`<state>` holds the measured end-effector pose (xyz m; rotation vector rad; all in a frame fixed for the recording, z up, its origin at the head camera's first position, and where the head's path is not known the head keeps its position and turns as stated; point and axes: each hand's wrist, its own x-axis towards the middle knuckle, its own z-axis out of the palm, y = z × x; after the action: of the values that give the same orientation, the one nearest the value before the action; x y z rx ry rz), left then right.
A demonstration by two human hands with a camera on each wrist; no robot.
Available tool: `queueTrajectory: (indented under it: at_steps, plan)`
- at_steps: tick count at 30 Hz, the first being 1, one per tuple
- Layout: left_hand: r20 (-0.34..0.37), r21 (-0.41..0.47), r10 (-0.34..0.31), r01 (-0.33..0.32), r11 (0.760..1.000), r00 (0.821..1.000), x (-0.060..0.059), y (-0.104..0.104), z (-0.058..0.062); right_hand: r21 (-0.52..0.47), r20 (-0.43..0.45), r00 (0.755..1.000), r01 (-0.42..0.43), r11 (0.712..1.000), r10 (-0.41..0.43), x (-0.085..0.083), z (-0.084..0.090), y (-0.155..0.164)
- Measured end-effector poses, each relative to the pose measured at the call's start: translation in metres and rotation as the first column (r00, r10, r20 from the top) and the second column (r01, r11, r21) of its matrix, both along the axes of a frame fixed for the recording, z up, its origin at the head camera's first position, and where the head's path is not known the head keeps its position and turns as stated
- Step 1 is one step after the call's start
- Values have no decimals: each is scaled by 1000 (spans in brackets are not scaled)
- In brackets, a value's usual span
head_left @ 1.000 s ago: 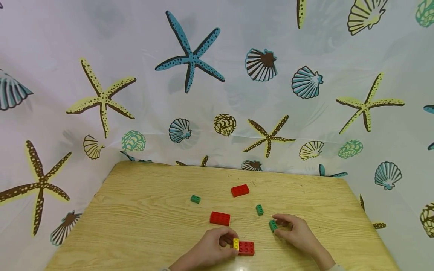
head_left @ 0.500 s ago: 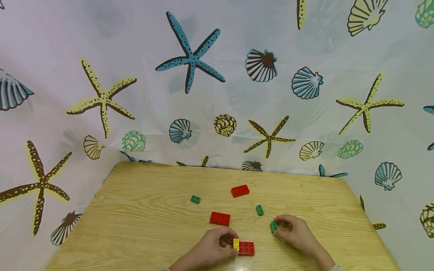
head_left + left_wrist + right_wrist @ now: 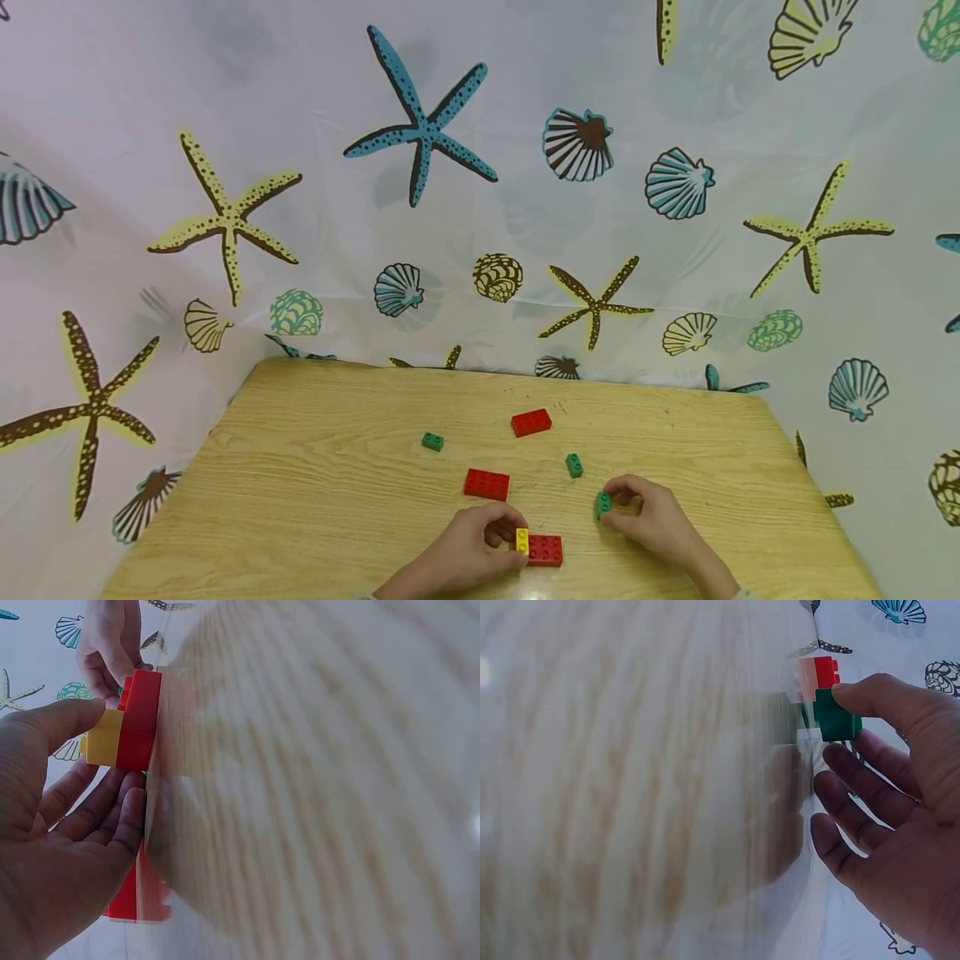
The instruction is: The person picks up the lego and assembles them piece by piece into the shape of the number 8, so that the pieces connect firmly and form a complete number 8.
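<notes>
My left hand (image 3: 476, 542) pinches a yellow toy building brick (image 3: 522, 539) between thumb and fingers. That brick sits on the left end of a red building brick (image 3: 546, 550), its studs up; the left wrist view shows the yellow brick (image 3: 103, 738) stacked on the red one (image 3: 139, 720). To the right, my right hand (image 3: 651, 512) holds a small green brick (image 3: 603, 505) by thumb and fingertips. In the right wrist view the thumb presses one end of the green brick (image 3: 837, 716), close to the tabletop, while the other fingers are loosely bent.
Farther back on the wooden table (image 3: 315, 467) lie two red bricks, one nearer (image 3: 487, 483) and one farther (image 3: 531, 422). Two small green bricks lie apart, left (image 3: 432, 442) and right (image 3: 574, 465). A patterned curtain (image 3: 480, 208) surrounds the table's back and sides.
The green brick in my right hand has shifted and turned slightly between the fingers. My left hand and the bricks lying on the table have stayed put.
</notes>
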<state>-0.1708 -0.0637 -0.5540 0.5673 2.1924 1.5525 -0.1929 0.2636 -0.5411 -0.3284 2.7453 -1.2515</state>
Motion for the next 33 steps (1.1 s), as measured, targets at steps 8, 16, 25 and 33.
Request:
queueTrajectory:
  at_steps: [8,16,25,33]
  plan:
    - [6,-8,6,-6,1000,1000,0,0,0,-2,-12,1000,-6,1000,6,3,3,-8]
    - [-4,-24,7,-7,1000,1000,-2,0,-1,-12,12,999,-34,999,34,7,9,-16]
    - [-15,-21,6,-6,1000,1000,-2,0,-1,-24,13,997,-82,996,82,11,9,-25]
    - [-22,-18,8,-8,1000,1000,0,0,0,-31,15,991,-131,991,132,15,9,-33]
